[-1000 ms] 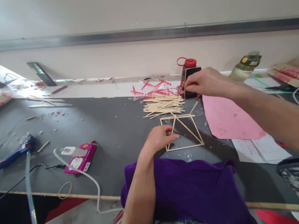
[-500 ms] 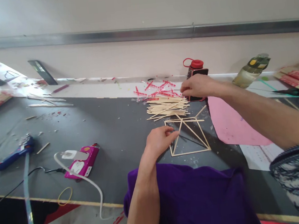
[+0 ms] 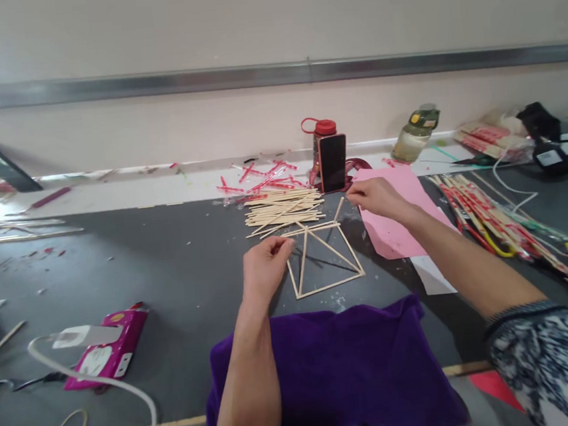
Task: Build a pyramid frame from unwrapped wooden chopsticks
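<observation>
A frame of thin wooden sticks (image 3: 330, 283), four-sided with further sticks rising from it, lies on the dark grey tabletop. My left hand (image 3: 265, 263) is closed, its thumb and fingers pinching at the frame's far left corner, which they hide. Just right of the frame's upright stick end, my right hand (image 3: 377, 197) is pinched above a pink sheet (image 3: 397, 235). Whatever its fingertips hold, if anything, is too small to make out. Behind the frame lies a pile of loose wooden sticks (image 3: 284, 209).
A phone (image 3: 333, 162) leans against a red-capped bottle (image 3: 325, 127). Red-and-clear plastic scraps (image 3: 265, 174) lie behind the sticks. Purple cloth (image 3: 329, 369) covers the near edge. At left is a magenta packet (image 3: 109, 347) with a white cable; at right, wrapped sticks (image 3: 495, 213).
My right hand has drawn back from beside the phone toward the frame's right side. My left fingers have closed at the frame's far left corner. The view has turned right.
</observation>
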`<state>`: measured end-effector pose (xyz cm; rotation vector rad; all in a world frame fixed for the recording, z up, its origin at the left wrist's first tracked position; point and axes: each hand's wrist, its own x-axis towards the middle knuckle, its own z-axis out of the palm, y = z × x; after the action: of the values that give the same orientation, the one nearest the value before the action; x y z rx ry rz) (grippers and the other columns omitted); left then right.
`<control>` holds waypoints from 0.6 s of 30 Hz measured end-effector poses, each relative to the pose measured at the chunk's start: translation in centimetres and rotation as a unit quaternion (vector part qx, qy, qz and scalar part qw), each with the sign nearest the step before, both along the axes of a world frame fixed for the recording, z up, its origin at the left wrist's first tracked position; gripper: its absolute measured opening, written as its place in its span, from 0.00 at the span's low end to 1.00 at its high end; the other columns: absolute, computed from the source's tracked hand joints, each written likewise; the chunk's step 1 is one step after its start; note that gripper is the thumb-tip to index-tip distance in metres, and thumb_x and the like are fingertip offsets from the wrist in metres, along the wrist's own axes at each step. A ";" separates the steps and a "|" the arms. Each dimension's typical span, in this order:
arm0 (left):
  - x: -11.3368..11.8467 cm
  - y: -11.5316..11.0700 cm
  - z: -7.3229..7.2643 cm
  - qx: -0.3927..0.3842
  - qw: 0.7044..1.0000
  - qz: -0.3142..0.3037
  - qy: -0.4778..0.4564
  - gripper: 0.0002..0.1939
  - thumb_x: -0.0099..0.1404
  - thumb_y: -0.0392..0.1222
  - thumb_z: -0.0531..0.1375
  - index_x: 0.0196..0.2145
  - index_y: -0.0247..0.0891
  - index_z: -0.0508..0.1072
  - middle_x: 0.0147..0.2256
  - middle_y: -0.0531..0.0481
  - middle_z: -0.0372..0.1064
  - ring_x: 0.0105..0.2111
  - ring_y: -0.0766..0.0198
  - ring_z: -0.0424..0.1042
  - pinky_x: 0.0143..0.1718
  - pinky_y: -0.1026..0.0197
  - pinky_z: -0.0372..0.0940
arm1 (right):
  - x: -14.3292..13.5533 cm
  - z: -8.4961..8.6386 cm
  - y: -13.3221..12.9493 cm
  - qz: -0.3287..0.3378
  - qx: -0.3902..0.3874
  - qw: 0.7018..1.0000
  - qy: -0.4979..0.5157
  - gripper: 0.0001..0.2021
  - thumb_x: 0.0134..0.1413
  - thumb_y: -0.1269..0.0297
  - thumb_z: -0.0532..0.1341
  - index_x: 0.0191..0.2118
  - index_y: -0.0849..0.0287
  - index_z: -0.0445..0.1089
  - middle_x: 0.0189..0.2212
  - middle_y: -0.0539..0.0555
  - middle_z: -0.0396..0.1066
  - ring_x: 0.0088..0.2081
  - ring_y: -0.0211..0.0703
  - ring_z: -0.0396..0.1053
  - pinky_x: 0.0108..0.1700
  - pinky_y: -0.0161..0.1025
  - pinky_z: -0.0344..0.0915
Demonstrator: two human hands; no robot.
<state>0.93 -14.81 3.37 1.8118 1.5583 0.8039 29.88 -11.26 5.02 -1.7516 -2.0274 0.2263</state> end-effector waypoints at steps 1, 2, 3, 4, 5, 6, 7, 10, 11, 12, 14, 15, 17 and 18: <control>0.0 0.1 0.0 0.002 1.000 0.004 -0.003 0.17 0.58 0.54 0.56 0.32 0.39 0.78 0.24 0.53 0.72 0.24 0.66 0.69 0.27 0.66 0.58 | -0.1 -0.1 1.1 0.000 0.008 1.000 -0.003 0.11 0.52 0.66 0.56 0.32 0.60 0.76 0.28 0.52 0.76 0.31 0.41 0.70 0.33 0.34 0.59; 0.0 0.1 -0.1 0.002 1.000 0.010 -0.006 0.17 0.58 0.54 0.56 0.32 0.39 0.78 0.23 0.53 0.72 0.23 0.66 0.68 0.27 0.66 0.58 | -0.2 -0.1 2.3 0.013 0.004 1.000 0.004 0.12 0.52 0.67 0.55 0.32 0.61 0.77 0.29 0.54 0.76 0.32 0.42 0.71 0.34 0.35 0.59; -0.1 0.2 -0.2 0.001 1.000 0.019 -0.009 0.17 0.58 0.54 0.57 0.32 0.39 0.78 0.23 0.54 0.71 0.22 0.66 0.68 0.27 0.66 0.58 | -0.3 -0.3 3.4 0.026 -0.002 1.000 0.009 0.12 0.52 0.68 0.55 0.33 0.62 0.77 0.30 0.54 0.76 0.32 0.43 0.71 0.35 0.35 0.59; -0.1 0.3 -0.2 -0.002 1.000 0.027 -0.011 0.17 0.58 0.54 0.57 0.32 0.39 0.77 0.22 0.54 0.71 0.21 0.67 0.67 0.27 0.66 0.58 | -0.6 -0.5 4.4 0.040 -0.007 0.999 0.015 0.12 0.52 0.69 0.55 0.35 0.61 0.77 0.31 0.54 0.77 0.32 0.42 0.71 0.35 0.35 0.59; -0.2 0.4 -0.3 -0.006 0.999 0.035 -0.013 0.17 0.58 0.54 0.57 0.32 0.39 0.77 0.22 0.54 0.71 0.21 0.67 0.67 0.27 0.66 0.58 | -0.9 -0.7 5.4 0.058 -0.016 0.998 0.023 0.12 0.52 0.69 0.56 0.37 0.61 0.77 0.33 0.53 0.77 0.33 0.41 0.71 0.36 0.34 0.60; -0.3 0.5 -0.4 -0.010 0.999 0.039 -0.015 0.17 0.57 0.54 0.57 0.32 0.39 0.77 0.22 0.55 0.70 0.20 0.68 0.66 0.27 0.65 0.58 | -1.2 -1.1 6.2 0.077 -0.027 0.996 0.032 0.12 0.52 0.69 0.57 0.39 0.60 0.77 0.35 0.52 0.77 0.32 0.40 0.71 0.36 0.34 0.61; -0.4 0.6 -0.4 -0.013 0.999 0.040 -0.015 0.17 0.57 0.54 0.57 0.32 0.38 0.77 0.21 0.55 0.70 0.19 0.68 0.66 0.26 0.65 0.58 | -1.6 -1.5 7.0 0.096 -0.040 0.994 0.042 0.13 0.52 0.70 0.57 0.41 0.60 0.77 0.35 0.51 0.77 0.31 0.38 0.72 0.36 0.33 0.61; -0.5 0.9 -0.5 -0.021 0.999 0.032 -0.014 0.17 0.57 0.53 0.57 0.32 0.38 0.77 0.21 0.55 0.69 0.19 0.68 0.66 0.26 0.65 0.58 | -2.7 -2.5 8.8 0.144 -0.082 0.984 0.072 0.16 0.52 0.69 0.58 0.47 0.61 0.74 0.35 0.50 0.77 0.27 0.34 0.71 0.34 0.31 0.63; -0.6 0.9 -0.5 -0.023 0.999 0.029 -0.013 0.17 0.58 0.53 0.57 0.32 0.38 0.77 0.21 0.55 0.69 0.19 0.67 0.66 0.26 0.65 0.58 | -3.1 -2.7 9.2 0.154 -0.092 0.981 0.079 0.17 0.53 0.69 0.58 0.48 0.62 0.73 0.35 0.50 0.76 0.27 0.33 0.71 0.34 0.30 0.63; -0.6 1.0 -0.5 -0.024 0.999 0.028 -0.010 0.17 0.58 0.53 0.57 0.32 0.38 0.77 0.21 0.55 0.69 0.19 0.67 0.66 0.26 0.65 0.58 | -3.5 -2.9 9.7 0.162 -0.099 0.978 0.083 0.18 0.53 0.68 0.58 0.50 0.62 0.72 0.35 0.51 0.76 0.27 0.33 0.71 0.33 0.30 0.63; -0.6 1.1 -0.6 -0.022 0.999 0.027 0.003 0.17 0.58 0.53 0.56 0.33 0.38 0.77 0.21 0.54 0.70 0.20 0.66 0.67 0.26 0.65 0.58 | -4.1 -3.2 10.5 0.177 -0.111 0.975 0.080 0.19 0.52 0.68 0.58 0.50 0.64 0.72 0.35 0.52 0.76 0.28 0.34 0.71 0.32 0.30 0.63; -0.7 1.1 -0.7 -0.019 0.999 0.027 0.011 0.17 0.58 0.53 0.56 0.33 0.39 0.77 0.22 0.54 0.71 0.21 0.66 0.68 0.26 0.65 0.58 | -4.4 -3.3 10.8 0.186 -0.117 0.973 0.074 0.19 0.51 0.67 0.59 0.50 0.64 0.72 0.35 0.52 0.76 0.29 0.34 0.71 0.32 0.29 0.63; -0.7 1.2 -0.8 -0.012 0.999 0.025 0.026 0.17 0.58 0.53 0.56 0.33 0.39 0.78 0.24 0.53 0.72 0.22 0.65 0.69 0.27 0.64 0.59 | -4.9 -3.5 11.4 0.206 -0.128 0.969 0.053 0.19 0.48 0.66 0.63 0.48 0.64 0.74 0.34 0.52 0.76 0.31 0.36 0.71 0.33 0.30 0.61; -0.6 1.2 -0.8 -0.010 0.999 0.023 0.031 0.17 0.58 0.53 0.56 0.33 0.39 0.78 0.24 0.53 0.73 0.23 0.64 0.69 0.27 0.64 0.59 | -5.1 -3.6 11.6 0.216 -0.133 0.966 0.043 0.19 0.45 0.65 0.65 0.46 0.63 0.75 0.34 0.52 0.76 0.32 0.37 0.71 0.34 0.30 0.60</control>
<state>0.28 -13.62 2.56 1.8076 1.6464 0.7577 24.75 0.32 1.43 -1.3853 -2.3785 0.7267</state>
